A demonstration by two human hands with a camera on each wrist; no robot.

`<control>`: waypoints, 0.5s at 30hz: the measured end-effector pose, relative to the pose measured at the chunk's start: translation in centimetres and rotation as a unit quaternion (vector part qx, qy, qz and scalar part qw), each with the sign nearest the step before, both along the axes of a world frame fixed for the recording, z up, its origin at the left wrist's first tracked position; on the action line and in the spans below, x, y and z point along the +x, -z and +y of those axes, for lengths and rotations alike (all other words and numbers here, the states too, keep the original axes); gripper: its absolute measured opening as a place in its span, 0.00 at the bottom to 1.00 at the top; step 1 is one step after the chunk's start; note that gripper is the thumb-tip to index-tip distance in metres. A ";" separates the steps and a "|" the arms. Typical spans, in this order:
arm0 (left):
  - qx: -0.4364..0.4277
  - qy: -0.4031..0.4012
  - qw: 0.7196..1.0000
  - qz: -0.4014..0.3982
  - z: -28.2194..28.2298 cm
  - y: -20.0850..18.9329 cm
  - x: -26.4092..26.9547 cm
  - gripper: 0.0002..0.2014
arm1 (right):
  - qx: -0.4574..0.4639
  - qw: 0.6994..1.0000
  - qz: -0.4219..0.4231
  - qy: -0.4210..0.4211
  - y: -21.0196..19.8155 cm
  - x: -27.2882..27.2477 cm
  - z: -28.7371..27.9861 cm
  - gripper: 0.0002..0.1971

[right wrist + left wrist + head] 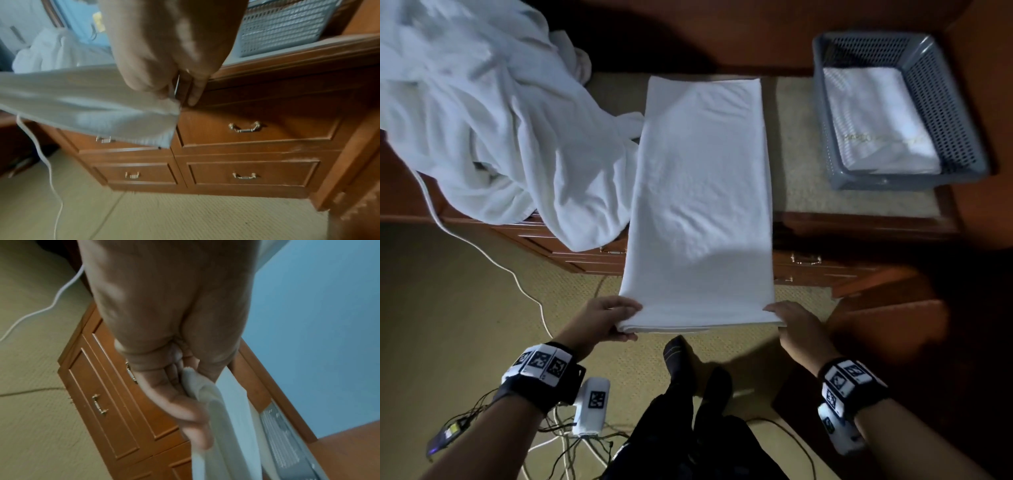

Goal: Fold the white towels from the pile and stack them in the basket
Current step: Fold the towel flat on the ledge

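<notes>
A bedroom or hotel room: a wooden dresser (pixel 246 138) with brass-handled drawers stands on beige carpet (pixel 465 291), a pile of white towels (pixel 482 120) on top, blue wall (pixel 318 321) behind.

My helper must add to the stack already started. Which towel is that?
Find the grey perforated basket at the right end of the wooden dresser. The folded towel lies inside it, small and squared, unlike the long one being held or the crumpled pile.

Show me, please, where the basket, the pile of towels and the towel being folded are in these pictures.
basket (pixel 948 113): head view, right perforated wall.
pile of towels (pixel 482 120): head view, middle of the heap.
towel being folded (pixel 698 192): head view, centre of its flat top.
</notes>
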State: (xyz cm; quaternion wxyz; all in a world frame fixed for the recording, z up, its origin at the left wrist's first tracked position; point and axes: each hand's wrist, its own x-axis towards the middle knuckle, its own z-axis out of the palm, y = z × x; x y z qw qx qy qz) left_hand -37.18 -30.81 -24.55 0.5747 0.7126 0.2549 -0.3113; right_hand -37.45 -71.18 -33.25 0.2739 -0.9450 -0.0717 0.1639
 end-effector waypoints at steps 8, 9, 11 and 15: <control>-0.058 0.027 0.997 -0.051 -3.8 -5.2 2.2 0.09 | 0.040 0.985 0.165 -0.002 -3.7 2.3 1.5 0.30; -0.059 0.018 0.996 -0.057 -4.7 -5.7 2.3 0.09 | 0.066 0.986 0.155 -0.019 -4.4 2.5 2.8 0.34; -0.066 -0.003 0.996 -0.067 -6.6 -6.8 2.5 0.09 | 0.117 0.985 0.120 -0.048 -5.9 2.6 6.0 0.46; -0.130 -0.017 0.988 -0.082 -8.8 -9.6 3.3 0.11 | 0.142 0.986 -0.077 -0.043 -8.3 3.1 12.2 0.51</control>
